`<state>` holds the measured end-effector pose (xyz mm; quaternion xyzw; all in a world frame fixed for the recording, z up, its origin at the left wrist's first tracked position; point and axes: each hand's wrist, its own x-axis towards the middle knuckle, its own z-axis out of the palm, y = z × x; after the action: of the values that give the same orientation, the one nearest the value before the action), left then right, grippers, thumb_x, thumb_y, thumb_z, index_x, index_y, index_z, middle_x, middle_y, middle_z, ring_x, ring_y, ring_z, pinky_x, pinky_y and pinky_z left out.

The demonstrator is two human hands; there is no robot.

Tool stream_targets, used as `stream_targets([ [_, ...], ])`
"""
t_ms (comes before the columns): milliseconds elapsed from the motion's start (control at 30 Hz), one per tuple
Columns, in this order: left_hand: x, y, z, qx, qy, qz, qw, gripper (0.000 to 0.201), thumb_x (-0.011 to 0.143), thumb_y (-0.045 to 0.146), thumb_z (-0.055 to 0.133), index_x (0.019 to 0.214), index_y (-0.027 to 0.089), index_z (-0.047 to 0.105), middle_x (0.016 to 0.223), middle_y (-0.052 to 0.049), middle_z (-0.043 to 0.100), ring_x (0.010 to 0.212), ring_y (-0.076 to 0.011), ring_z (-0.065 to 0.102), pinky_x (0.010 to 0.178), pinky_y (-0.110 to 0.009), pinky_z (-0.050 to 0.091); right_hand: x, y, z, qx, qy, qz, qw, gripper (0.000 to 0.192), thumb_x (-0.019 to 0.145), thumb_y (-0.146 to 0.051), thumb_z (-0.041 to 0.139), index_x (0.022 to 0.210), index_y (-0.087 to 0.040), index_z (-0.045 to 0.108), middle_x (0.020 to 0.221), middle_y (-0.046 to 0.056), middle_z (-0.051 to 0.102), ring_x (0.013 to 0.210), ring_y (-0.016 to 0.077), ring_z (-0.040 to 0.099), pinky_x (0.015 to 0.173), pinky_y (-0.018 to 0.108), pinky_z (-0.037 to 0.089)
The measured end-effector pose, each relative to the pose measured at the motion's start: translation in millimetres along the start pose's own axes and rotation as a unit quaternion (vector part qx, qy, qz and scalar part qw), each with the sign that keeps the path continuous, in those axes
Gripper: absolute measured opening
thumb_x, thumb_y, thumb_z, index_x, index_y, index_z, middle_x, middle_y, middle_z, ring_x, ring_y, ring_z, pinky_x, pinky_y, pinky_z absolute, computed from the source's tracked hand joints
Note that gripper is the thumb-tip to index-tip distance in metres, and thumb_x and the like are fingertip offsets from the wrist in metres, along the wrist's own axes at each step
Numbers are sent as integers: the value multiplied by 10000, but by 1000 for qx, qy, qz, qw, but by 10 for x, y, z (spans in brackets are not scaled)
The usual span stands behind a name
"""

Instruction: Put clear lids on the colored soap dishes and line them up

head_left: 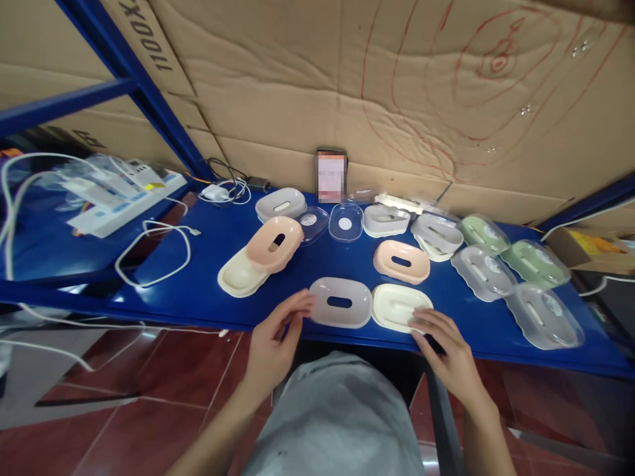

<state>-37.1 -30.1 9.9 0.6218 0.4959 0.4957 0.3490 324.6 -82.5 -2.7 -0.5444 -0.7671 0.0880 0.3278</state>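
Observation:
A grey oval soap dish tray (317, 316) with a central slot lies flat on the blue table. My left hand (275, 337) is at its left rim, fingertips at the edge and thumb apart. Directly right of it is a cream soap dish base (389, 319) with a raised middle. My right hand (446, 347) has its fingers over that base's right end, with the thumb by the front edge. Behind the base sits a peach slotted tray (384, 271). Another peach tray (258, 249) rests partly on a cream base (235, 281) to the left.
Clear lids (346, 231) and grey trays (373, 223) stand along the back, before a phone (331, 178). Several lidded grey (543, 324) and green soap dishes (538, 268) are at right. A power strip (104, 221) and white cable (153, 284) lie left.

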Motion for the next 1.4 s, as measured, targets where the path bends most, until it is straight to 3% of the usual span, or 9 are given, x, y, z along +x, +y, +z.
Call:
stream_targets([
  [133,98,-109,-43,198,-72,144,967,432,1015,253,666,1444,305,656,1568,-104,604,1529,-346,496,1243,-598,432,134,-75,92,-4,-15,-23,1000,271,1037,-236,657,1290,-314,716,1372,68,717,1334,283,640,1113,519,562],
  [267,143,-116,-75,184,-13,192,964,215,987,204,725,1181,289,761,1255,-62,768,1427,-310,598,1171,-526,529,210,-144,159,-6,-25,-19,1000,287,1042,-241,641,1310,-323,705,1488,82,648,1407,302,597,1154,545,549],
  [367,129,12,15,147,46,196,968,226,946,163,779,1134,287,757,1159,-52,773,1297,-280,672,1129,-478,545,245,-235,212,3,-34,-6,999,474,1039,-299,656,1505,-348,584,1604,102,548,1481,323,546,1184,551,539],
  [467,138,140,237,128,24,236,963,227,937,152,793,1122,277,749,1120,-48,778,1179,-251,716,1064,-422,560,291,-319,259,13,-15,0,1000,828,1004,-375,719,1706,-359,280,1764,130,307,1587,368,406,1208,573,514],
  [533,169,172,402,148,-24,271,951,188,960,172,772,1124,261,744,1096,-53,784,1155,-254,722,1022,-404,557,337,-340,275,6,-4,-17,1000,895,984,-377,751,1717,-383,239,1805,113,190,1620,389,331,1224,598,486],
  [767,259,36,509,234,-141,305,912,142,1058,222,637,1176,220,716,1180,-87,773,1159,-256,711,990,-402,500,479,-300,303,-40,-53,-67,996,542,1025,-302,689,1551,-335,563,1676,62,489,1579,342,426,1236,595,492],
  [1067,211,-49,373,234,-140,325,906,209,1049,196,640,1230,248,730,1167,-76,790,1169,-255,723,1026,-415,511,510,-425,353,-56,-74,-97,991,519,1044,-244,647,1552,-318,572,1661,49,508,1604,339,383,1228,587,520],
  [1233,194,-41,338,286,-173,342,878,286,1038,106,598,1273,230,703,1240,-101,763,1221,-277,692,1038,-436,508,579,-462,342,-68,-83,-157,982,549,1043,-179,637,1568,-316,557,1525,52,653,1493,296,552,1264,581,479],
  [1400,215,-92,284,247,-170,326,896,193,1034,176,656,1204,249,712,1180,-78,762,1145,-248,699,1005,-406,507,894,-499,239,-31,-118,-213,969,477,1048,-270,662,1521,-308,611,1423,53,729,1349,267,682,1209,527,526],
])
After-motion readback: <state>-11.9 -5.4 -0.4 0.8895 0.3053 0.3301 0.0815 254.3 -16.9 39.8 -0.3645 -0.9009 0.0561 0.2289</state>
